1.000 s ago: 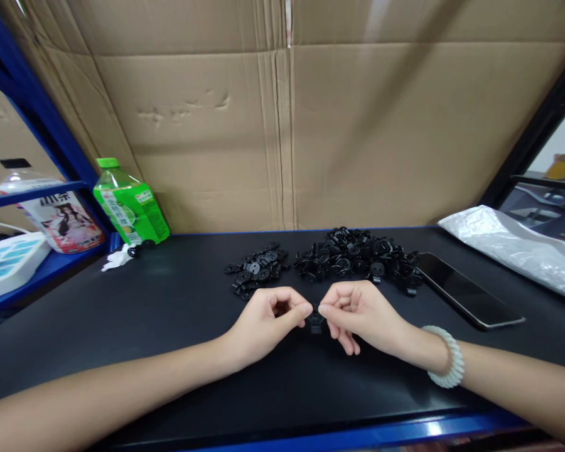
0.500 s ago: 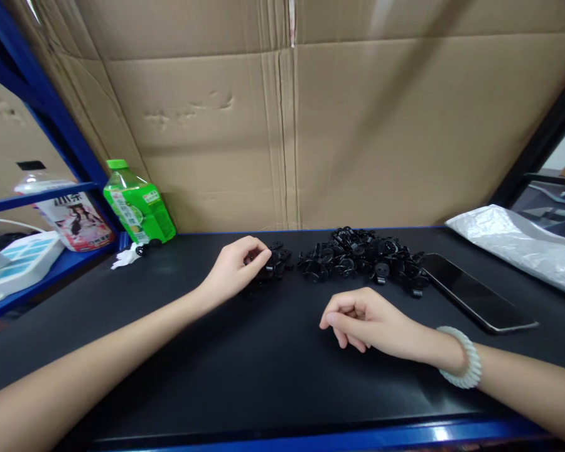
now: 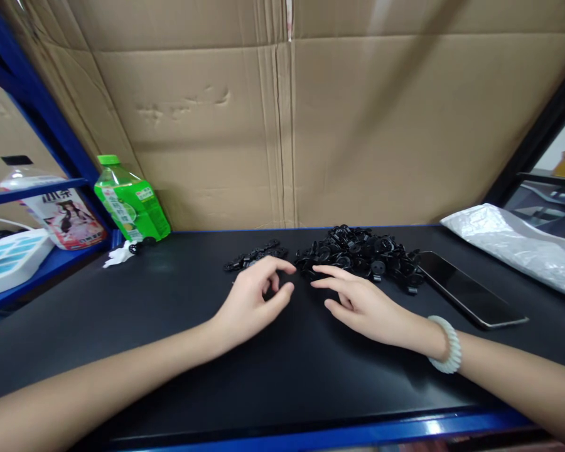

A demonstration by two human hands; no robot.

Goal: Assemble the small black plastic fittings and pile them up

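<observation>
My left hand (image 3: 260, 300) hovers over the black table, thumb and forefinger apart, with nothing seen between them. Behind it lies a smaller pile of flat black parts (image 3: 253, 256), partly hidden by the fingers. My right hand (image 3: 360, 306) has its fingers stretched toward the left one and holds nothing; a pale coiled band (image 3: 447, 344) circles that wrist. Just beyond its fingertips rises a larger heap of round black plastic parts (image 3: 358, 251), some with small shiny metal pieces. A gap separates the two hands.
A dark phone (image 3: 471, 290) lies right of the heap, near a silvery plastic bag (image 3: 522, 248). At the left stand a green bottle (image 3: 134, 204), a crumpled white tissue (image 3: 119, 254) and a white power strip (image 3: 16, 260) on a blue shelf. Cardboard (image 3: 207, 138) walls the back.
My left hand has drawn back from the smaller pile toward me and right, its fingers parting. My right hand has moved slightly up and its curled fingers have straightened. The view shifted a little.
</observation>
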